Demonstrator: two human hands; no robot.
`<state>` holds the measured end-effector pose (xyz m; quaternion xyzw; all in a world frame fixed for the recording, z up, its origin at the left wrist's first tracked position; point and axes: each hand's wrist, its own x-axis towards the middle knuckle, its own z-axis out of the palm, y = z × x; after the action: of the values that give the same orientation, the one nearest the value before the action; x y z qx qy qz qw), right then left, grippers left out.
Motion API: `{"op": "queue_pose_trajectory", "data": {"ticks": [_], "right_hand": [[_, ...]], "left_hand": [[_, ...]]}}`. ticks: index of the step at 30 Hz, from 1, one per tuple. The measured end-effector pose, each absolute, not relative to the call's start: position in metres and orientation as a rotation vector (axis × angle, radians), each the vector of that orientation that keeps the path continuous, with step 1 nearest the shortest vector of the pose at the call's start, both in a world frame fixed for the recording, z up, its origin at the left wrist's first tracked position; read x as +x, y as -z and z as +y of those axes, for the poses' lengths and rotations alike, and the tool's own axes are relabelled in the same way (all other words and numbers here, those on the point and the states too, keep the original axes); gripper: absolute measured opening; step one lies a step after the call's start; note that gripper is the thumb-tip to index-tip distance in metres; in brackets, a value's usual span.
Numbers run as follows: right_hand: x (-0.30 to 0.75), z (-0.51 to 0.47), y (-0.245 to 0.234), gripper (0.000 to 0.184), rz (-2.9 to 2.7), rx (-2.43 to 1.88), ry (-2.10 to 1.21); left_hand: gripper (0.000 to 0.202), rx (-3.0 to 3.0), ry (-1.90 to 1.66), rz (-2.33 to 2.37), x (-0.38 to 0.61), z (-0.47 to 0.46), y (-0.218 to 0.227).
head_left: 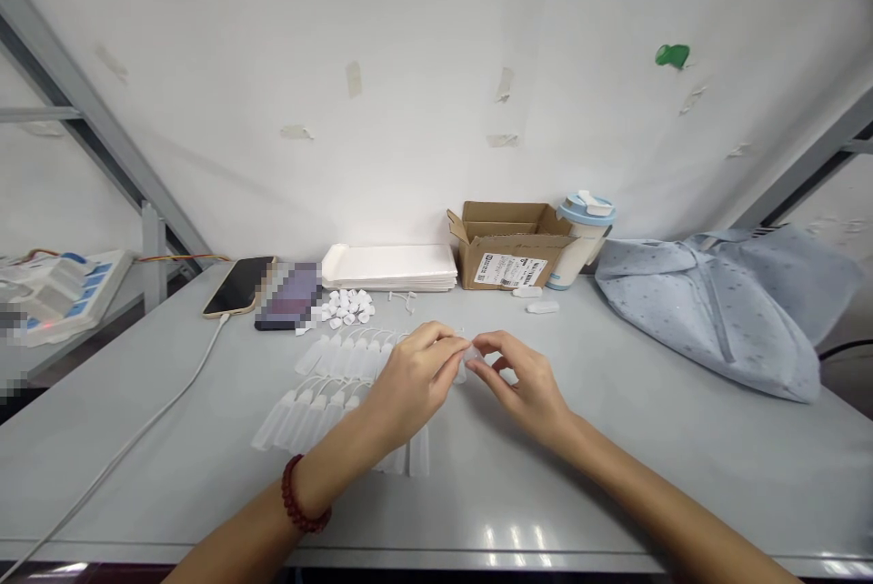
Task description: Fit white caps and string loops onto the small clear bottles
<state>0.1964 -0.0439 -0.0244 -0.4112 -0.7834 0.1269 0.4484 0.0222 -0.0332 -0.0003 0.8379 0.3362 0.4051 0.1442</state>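
Note:
My left hand and my right hand meet over the middle of the grey table. Both pinch a small clear plastic piece between their fingertips; its exact shape is too small to make out. A red bead bracelet circles my left wrist. Under and left of my left hand lie rows of several small translucent bottles laid flat. Behind them sits a heap of small white caps.
A phone on a white cable lies at the back left beside a dark item. A stack of white trays, an open cardboard box and a blue-lidded cup stand by the wall. A light blue bag lies at the right.

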Motion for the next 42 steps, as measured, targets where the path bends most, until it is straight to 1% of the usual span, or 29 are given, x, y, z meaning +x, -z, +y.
{"op": "queue_pose_trajectory", "data": {"ticks": [5,9,16,23,28,35,42], "right_hand": [[0.196,-0.046,0.022,0.01,-1.903,-1.046,-0.345],[0.196,-0.046,0.022,0.01,-1.874,-1.032,-0.365],[0.195,-0.047,0.021,0.004,-1.871,-0.949,-0.255],[0.192,-0.05,0.019,0.012,-1.934,-0.814,-0.111],[0.193,-0.05,0.018,0.01,-1.905,-0.864,-0.208],[0.194,-0.053,0.017,0.018,-1.878,-1.017,-0.393],[0.193,-0.056,0.018,0.029,-1.902,-0.935,-0.327]], "left_hand": [[0.021,2.363,-1.244,0.941,0.024,-0.032,0.001],[0.017,2.275,-1.224,0.976,0.025,-0.034,-0.001],[0.014,1.901,-0.986,1.103,0.026,-0.038,-0.011],[0.022,1.727,-0.897,1.026,0.028,-0.037,-0.014],[0.021,1.727,-0.871,0.973,0.026,-0.037,-0.016],[0.018,1.825,-0.962,1.048,0.024,-0.036,-0.02],[0.02,1.657,-0.91,0.934,0.02,-0.031,-0.019]]}}
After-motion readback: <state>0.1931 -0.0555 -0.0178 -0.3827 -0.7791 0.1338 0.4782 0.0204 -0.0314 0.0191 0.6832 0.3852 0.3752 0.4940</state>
